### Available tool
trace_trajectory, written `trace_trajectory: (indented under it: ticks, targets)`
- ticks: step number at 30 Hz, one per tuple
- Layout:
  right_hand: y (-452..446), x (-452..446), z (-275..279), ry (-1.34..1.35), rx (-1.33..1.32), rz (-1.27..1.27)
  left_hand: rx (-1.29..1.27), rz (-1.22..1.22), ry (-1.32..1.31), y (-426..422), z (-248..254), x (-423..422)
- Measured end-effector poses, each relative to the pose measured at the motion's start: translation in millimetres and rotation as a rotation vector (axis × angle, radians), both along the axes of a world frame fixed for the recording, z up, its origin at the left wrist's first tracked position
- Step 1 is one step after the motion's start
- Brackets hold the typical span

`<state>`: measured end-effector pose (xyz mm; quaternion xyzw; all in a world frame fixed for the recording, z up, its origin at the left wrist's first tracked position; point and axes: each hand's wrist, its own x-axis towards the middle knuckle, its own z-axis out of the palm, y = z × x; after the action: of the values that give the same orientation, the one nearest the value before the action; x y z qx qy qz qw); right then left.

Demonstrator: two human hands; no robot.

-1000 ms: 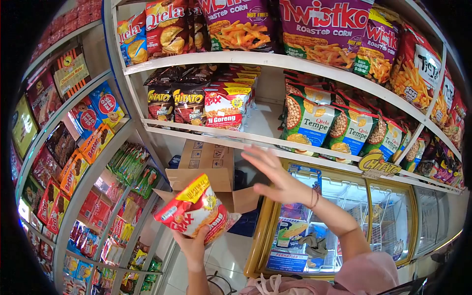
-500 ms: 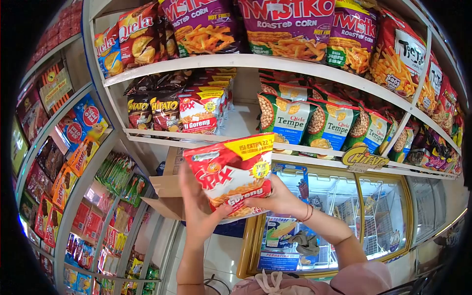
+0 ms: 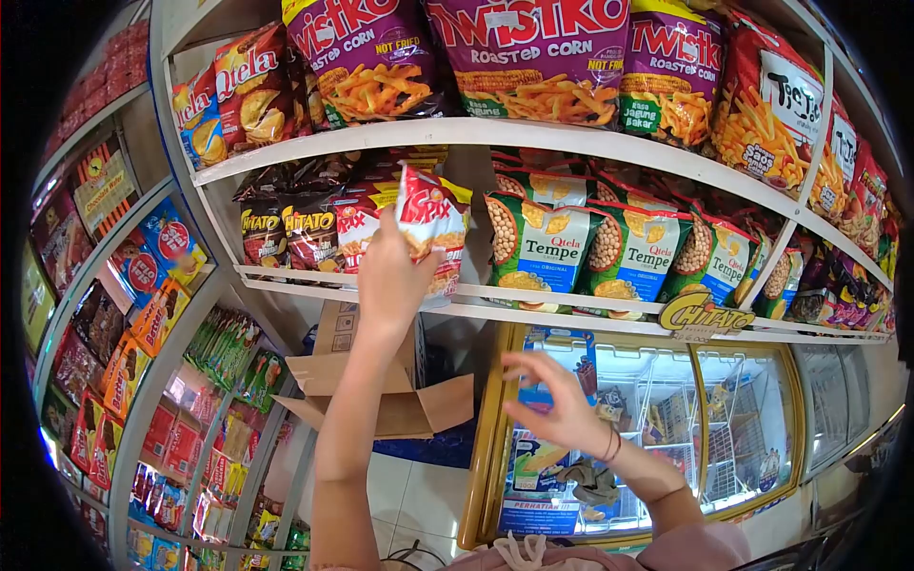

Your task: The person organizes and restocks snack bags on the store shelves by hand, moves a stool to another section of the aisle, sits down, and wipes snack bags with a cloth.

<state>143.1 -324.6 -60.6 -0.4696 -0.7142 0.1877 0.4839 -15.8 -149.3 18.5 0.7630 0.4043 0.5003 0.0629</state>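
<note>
My left hand (image 3: 392, 281) reaches up to the middle shelf and grips a red and white Spix snack bag (image 3: 436, 224) by its left side. The bag is tilted and stands at the shelf's front, beside another Spix bag (image 3: 354, 224) that my hand partly covers. To its right sit green and white Qtela Tempe bags (image 3: 543, 247). My right hand (image 3: 552, 395) hangs lower, in front of the freezer, holding nothing, with its fingers apart and curved.
A white shelf rail (image 3: 571, 309) runs along the front. Chitato bags (image 3: 309, 233) stand at the left, Twistko bags (image 3: 533, 67) above. Below are an open cardboard box (image 3: 381, 390) and a glass-topped freezer (image 3: 657, 419). Side racks (image 3: 143, 285) hold packaged snacks.
The Spix bag has gone from both hands up onto the middle shelf, in my left hand. My right hand has let go and stays low. The cardboard box shows more fully.
</note>
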Motion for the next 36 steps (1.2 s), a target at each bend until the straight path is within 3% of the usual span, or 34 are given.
trace_trajectory:
  ticks: [5, 9, 10, 14, 17, 18, 20, 26, 28, 31, 33, 36]
  targets:
    - [-29.9, 7.6, -30.3, 0.013, -0.111, -0.009, -0.185, 0.034, 0.305, 45.4, 31.1, 23.2]
    - [-50.7, 16.6, -48.0, 0.033, -0.146, -0.027, -0.184, -0.003, 0.477, 71.5, 51.3, 40.6]
    - [-56.4, 18.2, -50.4, 0.01, -0.165, -0.048, -0.367, -0.041, 0.502, 79.7, 60.5, 45.2]
    - [-81.7, 26.0, -99.1, 0.114, -0.349, -0.066, -0.381, -0.076, 0.79, 104.8, 73.7, 60.4]
    - [-102.0, 20.9, -125.8, 0.266, -0.473, -0.097, -0.199, -0.091, 0.731, 119.4, 73.8, 72.1]
    - [-106.1, 19.3, -128.6, 0.251, -0.49, -0.117, -0.161, -0.201, 0.671, 123.9, 79.0, 74.6]
    - [-114.9, 16.2, -132.5, 0.22, -0.527, -0.16, -0.067, -0.147, 0.619, 147.9, 78.5, 87.6]
    - [-129.4, 20.0, -176.3, 0.049, -0.359, -0.283, 0.408, -0.013, 0.383, 257.6, 19.1, 149.4]
    - [-130.1, 20.6, -188.0, 0.116, -0.395, -0.29, 0.251, -0.045, 0.306, 318.9, -10.4, 172.4]
    - [-129.6, 23.1, -198.6, 0.074, -0.367, -0.301, 0.254, -0.051, 0.3, 325.8, -18.1, 173.7]
    - [-131.5, 25.6, -215.9, 0.077, -0.435, -0.308, 0.409, 0.007, 0.443, 329.1, -24.5, 178.6]
    - [-136.0, 21.1, -226.9, 0.086, -0.484, -0.349, 0.505, 0.148, 0.345, 298.1, -38.4, 180.6]
